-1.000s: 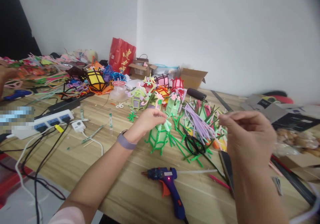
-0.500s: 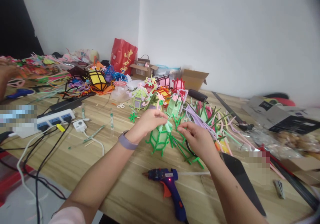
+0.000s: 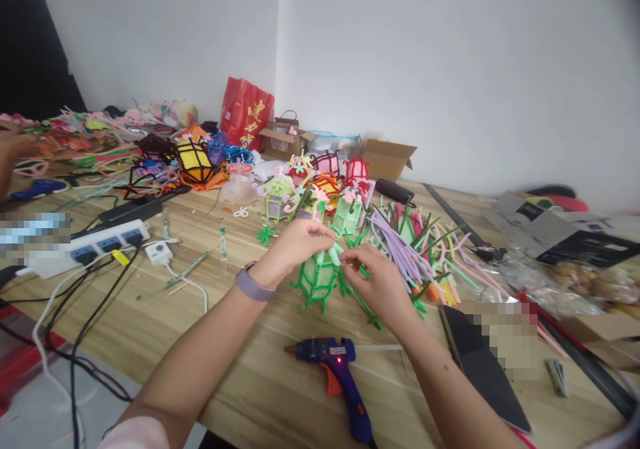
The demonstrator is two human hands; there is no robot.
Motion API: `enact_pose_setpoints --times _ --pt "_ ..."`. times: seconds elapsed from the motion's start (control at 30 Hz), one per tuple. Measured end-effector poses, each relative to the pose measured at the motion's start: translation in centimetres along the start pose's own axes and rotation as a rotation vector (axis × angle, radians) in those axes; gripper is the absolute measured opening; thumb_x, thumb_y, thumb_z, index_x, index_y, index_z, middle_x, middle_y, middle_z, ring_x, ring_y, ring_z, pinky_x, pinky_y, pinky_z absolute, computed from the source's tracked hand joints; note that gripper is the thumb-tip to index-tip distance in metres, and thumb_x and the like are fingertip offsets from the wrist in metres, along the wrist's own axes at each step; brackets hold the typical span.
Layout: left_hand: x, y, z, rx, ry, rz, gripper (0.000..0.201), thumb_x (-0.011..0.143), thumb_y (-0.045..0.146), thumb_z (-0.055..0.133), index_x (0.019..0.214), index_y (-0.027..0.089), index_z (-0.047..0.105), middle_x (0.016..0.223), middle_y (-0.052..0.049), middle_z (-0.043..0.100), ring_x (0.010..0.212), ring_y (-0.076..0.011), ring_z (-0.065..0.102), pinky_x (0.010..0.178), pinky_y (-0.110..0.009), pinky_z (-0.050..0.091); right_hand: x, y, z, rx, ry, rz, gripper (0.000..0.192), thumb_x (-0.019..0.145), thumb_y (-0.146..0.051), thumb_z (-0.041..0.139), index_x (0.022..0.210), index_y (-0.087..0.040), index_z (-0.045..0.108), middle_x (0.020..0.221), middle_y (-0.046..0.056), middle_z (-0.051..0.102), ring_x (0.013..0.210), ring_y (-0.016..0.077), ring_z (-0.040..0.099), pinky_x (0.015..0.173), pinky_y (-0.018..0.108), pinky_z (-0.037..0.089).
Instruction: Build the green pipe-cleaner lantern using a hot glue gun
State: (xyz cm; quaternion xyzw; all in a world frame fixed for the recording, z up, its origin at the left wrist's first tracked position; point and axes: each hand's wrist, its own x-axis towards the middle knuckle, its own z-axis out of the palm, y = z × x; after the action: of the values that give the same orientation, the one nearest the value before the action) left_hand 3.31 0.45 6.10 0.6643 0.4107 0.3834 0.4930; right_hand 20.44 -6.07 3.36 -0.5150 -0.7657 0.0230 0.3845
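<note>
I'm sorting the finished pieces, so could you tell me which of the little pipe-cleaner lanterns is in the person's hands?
The green-framed lantern, pinched at its top by the left hand and right hand; the other lanterns stand untouched behind it.

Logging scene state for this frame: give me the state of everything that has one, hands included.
left hand: closed, pinching the top of the green lantern
right hand: fingertips pinched at the lantern's top edge
green lantern: upright on the table
glue gun: lying on its side, red light on
power strip: cables plugged in
cardboard box: open

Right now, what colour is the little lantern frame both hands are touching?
Green, with paler green panels: the lantern frame, seen in the head view.
</note>
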Motion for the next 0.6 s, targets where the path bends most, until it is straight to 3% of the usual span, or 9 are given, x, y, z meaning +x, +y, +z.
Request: enact_pose_setpoints --times 0.2,0.4,0.5,0.6 --pt "0.1 -0.3 0.0 -0.017 -0.018 -0.010 0.016 0.067 0.020 0.065 0.079 0.013 0.072 0.068 0.000 0.068 0.065 -0.0126 0.058 0.066 -0.024 0.042 0.2 0.9 -2.2 -0.087 0.066 0.028 0.013 0.086 -0.024 0.053 0.080 -0.021 0.064 0.079 0.006 0.066 0.072 0.0202 0.060 0.068 0.032 0.046" --pt "0.2 -0.5 -0.2 -0.001 -0.031 0.009 0.016 0.067 0.021 0.064 0.079 0.013 0.071 0.066 0.001 0.066 0.064 -0.0128 0.058 0.066 -0.025 0.042 0.3 0.9 -4.6 -0.165 0.243 0.136 0.019 0.086 -0.031 0.048 0.078 -0.022 0.063 0.074 0.004 0.064 0.064 0.0193 0.057 0.059 0.030 0.039" --pt "0.1 -0.5 -0.1 0.011 -0.027 -0.003 0.018 0.067 0.022 0.064 0.081 0.013 0.072 0.066 0.001 0.066 0.064 -0.0132 0.058 0.066 -0.025 0.042 0.5 0.5 -4.4 -0.185 0.254 0.199 0.029 0.088 -0.033 0.040 0.063 -0.024 0.050 0.056 0.001 0.053 0.053 0.0177 0.048 0.053 0.030 0.032" --pt "0.1 -0.5 -0.1 0.015 -0.022 -0.008 0.019 0.067 0.023 0.065 0.082 0.013 0.072 0.067 0.000 0.067 0.065 -0.0134 0.059 0.066 -0.024 0.043 0.5 0.0 -3.7 -0.147 0.133 0.212 0.039 0.089 -0.040 0.038 0.053 -0.026 0.032 0.046 -0.002 0.039 0.046 0.0156 0.039 0.049 0.030 0.027"
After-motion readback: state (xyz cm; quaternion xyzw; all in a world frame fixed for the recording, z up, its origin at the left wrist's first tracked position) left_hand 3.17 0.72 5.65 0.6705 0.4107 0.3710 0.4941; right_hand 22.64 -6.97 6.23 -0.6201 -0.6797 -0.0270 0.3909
